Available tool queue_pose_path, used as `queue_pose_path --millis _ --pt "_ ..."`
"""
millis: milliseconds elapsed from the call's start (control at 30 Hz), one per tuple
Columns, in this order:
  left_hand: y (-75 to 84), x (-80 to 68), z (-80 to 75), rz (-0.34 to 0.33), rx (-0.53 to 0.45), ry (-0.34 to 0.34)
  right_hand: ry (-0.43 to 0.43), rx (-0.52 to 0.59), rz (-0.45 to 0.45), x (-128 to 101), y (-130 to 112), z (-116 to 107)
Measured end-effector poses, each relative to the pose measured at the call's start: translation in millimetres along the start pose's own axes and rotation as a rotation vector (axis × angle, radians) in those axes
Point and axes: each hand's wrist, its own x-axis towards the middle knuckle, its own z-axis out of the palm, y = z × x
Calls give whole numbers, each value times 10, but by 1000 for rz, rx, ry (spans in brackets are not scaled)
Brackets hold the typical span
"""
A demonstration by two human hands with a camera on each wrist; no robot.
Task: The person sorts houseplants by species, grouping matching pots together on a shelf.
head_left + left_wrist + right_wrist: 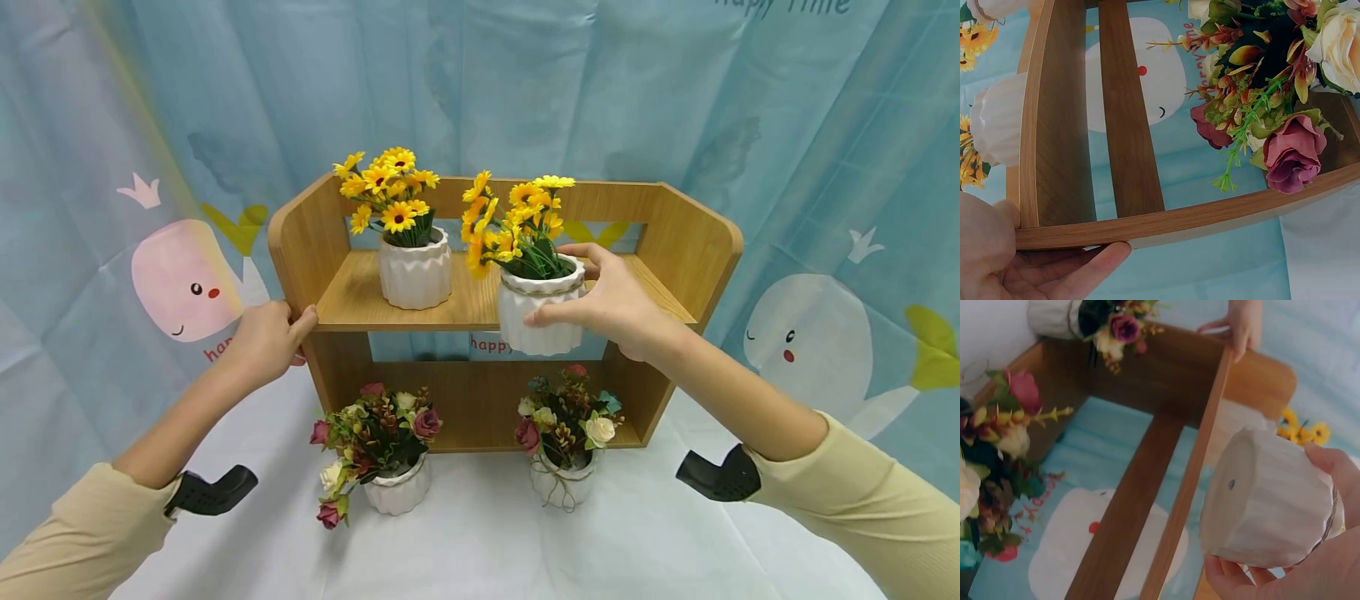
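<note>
My right hand (618, 304) grips the pot (536, 321), centre-right.
Roughly upright, it overhangs the upper shelf (474, 310)'s front edge; my left hand (272, 340) grips the side panel (311, 250), centre-left.

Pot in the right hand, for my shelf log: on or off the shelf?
Off the shelf: the right wrist view shows the pot with exposed underside.

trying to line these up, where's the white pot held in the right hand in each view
Head: right of centre, white pot in the right hand.
Left wrist: top-left corner, mostly cut off by the picture's edge.
Right wrist: lower right, tipped so its base shows.
Shared landmark: the wooden shelf unit, in all three.
</note>
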Motion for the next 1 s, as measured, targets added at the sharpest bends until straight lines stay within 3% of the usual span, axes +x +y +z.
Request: queue_pose_path --millis 600,1000 --pt "-19 8 -12 13 -1 7 82 -63 30 389 35 -324" --pt "-6 -3 -3 12 0 9 90 -74 45 560 172 -502"
